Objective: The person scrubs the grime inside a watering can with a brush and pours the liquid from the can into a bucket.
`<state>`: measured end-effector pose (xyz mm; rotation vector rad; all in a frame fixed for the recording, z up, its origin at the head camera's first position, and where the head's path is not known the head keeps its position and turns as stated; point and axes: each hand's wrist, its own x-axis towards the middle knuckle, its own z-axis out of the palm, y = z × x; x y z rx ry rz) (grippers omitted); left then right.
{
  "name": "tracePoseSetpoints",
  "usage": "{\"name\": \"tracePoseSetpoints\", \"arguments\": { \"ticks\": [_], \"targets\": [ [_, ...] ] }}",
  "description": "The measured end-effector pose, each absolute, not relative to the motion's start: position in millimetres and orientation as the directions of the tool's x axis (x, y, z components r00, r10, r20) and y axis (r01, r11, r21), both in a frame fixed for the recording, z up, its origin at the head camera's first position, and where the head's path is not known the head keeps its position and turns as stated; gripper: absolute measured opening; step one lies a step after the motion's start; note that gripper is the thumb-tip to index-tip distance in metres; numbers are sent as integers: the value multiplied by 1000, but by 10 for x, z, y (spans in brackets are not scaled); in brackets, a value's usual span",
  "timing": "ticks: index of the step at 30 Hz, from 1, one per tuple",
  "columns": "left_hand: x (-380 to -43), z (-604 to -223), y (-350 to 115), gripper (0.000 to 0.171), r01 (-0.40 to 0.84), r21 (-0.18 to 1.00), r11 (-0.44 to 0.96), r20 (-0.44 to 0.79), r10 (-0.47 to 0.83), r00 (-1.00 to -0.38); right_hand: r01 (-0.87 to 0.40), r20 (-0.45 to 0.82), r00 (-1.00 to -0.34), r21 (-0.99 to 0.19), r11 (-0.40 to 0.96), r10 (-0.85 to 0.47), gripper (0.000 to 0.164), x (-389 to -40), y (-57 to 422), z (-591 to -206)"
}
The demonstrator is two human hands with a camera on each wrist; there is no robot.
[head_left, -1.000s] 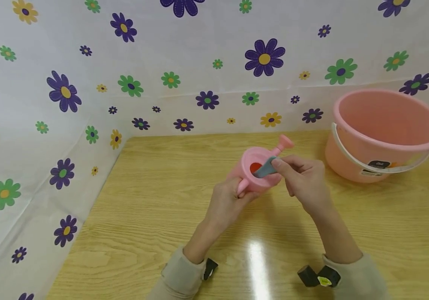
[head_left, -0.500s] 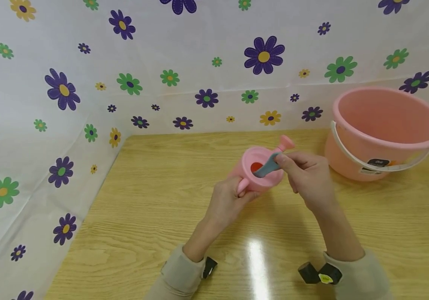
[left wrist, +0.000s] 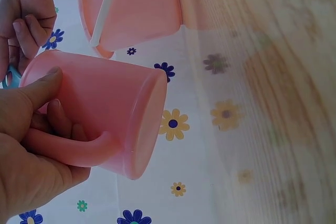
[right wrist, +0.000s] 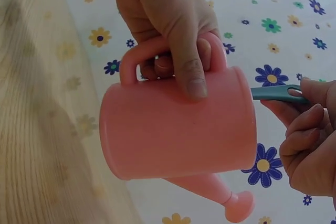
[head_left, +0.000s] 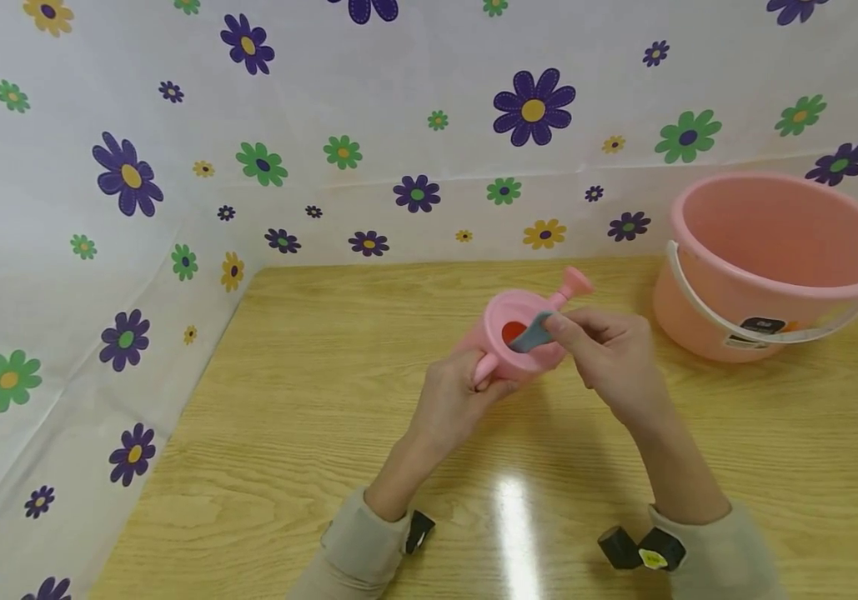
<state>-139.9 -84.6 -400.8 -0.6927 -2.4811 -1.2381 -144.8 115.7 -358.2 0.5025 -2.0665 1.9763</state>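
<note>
A small pink watering can (head_left: 537,362) is held tilted above the table, its open top facing the head camera and its spout (head_left: 569,287) pointing to the far right. My left hand (head_left: 453,398) grips the can's handle, with the thumb lying along the body in both wrist views. Between thumb and fingers, my right hand (head_left: 619,367) pinches a flat blue-green tool handle (right wrist: 278,93) that has a hole near its end. The tool's other end goes into the can's opening and is hidden. Something red (head_left: 512,331) shows inside the opening.
A large pink bucket (head_left: 729,312) with a white carrying handle (head_left: 706,312) stands at the back right. The wooden table (head_left: 286,417) meets a white flowered cloth (head_left: 368,108) at the back and left.
My right hand drew the blue-green tool slightly up and right half a second ago, and now has it lower in the can again. The left hand and can have hardly moved.
</note>
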Motion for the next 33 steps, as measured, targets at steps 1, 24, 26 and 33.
{"name": "tracePoseSetpoints", "arguments": {
  "ticks": [1, 24, 26, 33],
  "targets": [
    [-1400, -4008, -846, 26, 531, 673, 514, 446, 290, -847, -404, 403, -913, -915, 8, -69, 14, -1455, 1173, -3580],
    [-1387, -4022, -820, 51, 563, 650, 510, 455, 332, -826, -349, 323, -936, -903, -251, 140, 12, -1666, 1303, -3676],
    [-1386, -4028, -819, 51, 557, 656, 510, 450, 327, -831, -359, 331, -931, -906, -225, 152, 13, -1672, 1281, -3691],
    [-1396, -4018, -817, 41, 547, 685, 480, 430, 340, -836, -309, 301, -949, -947, -91, 95, 11, -1642, 1176, -3702]
  ]
}}
